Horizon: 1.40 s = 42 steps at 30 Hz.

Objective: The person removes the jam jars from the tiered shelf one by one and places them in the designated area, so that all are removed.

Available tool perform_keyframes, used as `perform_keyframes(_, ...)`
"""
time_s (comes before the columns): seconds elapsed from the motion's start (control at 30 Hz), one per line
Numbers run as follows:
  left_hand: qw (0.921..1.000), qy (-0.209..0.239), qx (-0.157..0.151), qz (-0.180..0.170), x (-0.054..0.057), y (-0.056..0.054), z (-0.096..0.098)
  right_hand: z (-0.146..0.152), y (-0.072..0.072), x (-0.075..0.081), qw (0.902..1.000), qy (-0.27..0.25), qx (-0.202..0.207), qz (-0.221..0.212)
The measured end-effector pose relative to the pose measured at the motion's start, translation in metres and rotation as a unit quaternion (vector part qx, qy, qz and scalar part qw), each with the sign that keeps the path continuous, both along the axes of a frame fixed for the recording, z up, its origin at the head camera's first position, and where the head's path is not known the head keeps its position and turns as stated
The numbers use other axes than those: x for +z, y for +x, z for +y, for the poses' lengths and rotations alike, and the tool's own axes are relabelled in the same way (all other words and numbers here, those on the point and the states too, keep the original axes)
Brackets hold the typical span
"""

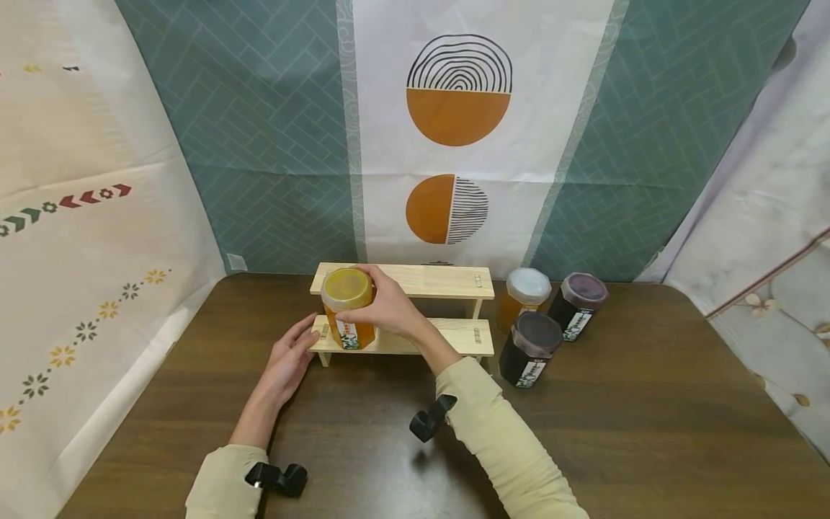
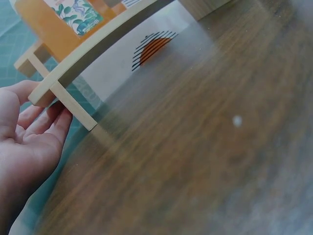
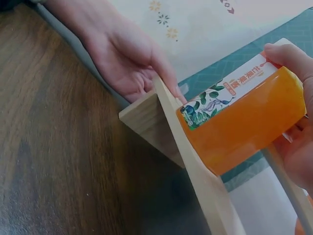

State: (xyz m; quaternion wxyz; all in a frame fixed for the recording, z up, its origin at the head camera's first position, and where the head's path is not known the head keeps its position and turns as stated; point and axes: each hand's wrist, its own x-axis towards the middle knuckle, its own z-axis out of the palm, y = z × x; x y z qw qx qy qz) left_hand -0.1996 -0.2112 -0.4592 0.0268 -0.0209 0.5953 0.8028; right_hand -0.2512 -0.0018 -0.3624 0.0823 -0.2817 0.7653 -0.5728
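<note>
A jar (image 1: 346,290) of orange contents with a yellow lid stands upright on the left part of the lower step of a two-step wooden rack (image 1: 447,335). My right hand (image 1: 394,308) grips the jar near its top, thumb in front and fingers behind. In the right wrist view the base of the orange jar (image 3: 239,132) meets the board. My left hand (image 1: 285,360) holds the lower step's left end. The left wrist view has that thumb against the board's end and the other fingers (image 2: 49,122) underneath, beside the leg.
Right of the rack stand an orange jar with a whitish lid (image 1: 527,288) and two dark jars, one nearer (image 1: 532,342) and one farther back (image 1: 577,306). All stand on a brown wooden table (image 1: 648,404). Patterned cloths hang behind and at both sides.
</note>
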Motion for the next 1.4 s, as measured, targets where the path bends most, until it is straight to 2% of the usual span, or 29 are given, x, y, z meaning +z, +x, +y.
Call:
perform_keyframes(0.2,1.0000,0.002,-0.004,0.000,-0.001,0.000,0.002,0.009,0.003,-0.007,0.9995,-0.028,0.003,0.017)
perform_keyframes(0.4,1.0000,-0.003,-0.002,0.001,-0.001,0.001,0.000,0.024,0.017,-0.011,0.9985,-0.038,0.007,0.039)
perform_keyframes(0.57,0.9999,-0.016,-0.002,-0.003,0.000,0.002,-0.001,0.042,0.026,-0.009,0.9985,-0.036,-0.002,0.041)
perform_keyframes(0.77,0.9994,-0.032,-0.008,0.007,0.000,0.003,-0.001,0.064,0.032,-0.008,0.9978,-0.038,-0.010,0.053)
perform_keyframes(0.97,0.9995,-0.030,-0.010,0.010,0.000,0.002,0.000,0.086,0.040,-0.004,0.9972,-0.025,-0.026,0.065)
perform_keyframes(1.4,0.9993,-0.033,-0.014,0.013,-0.002,0.001,-0.001,0.143,0.070,0.003,0.9973,-0.028,-0.023,0.063)
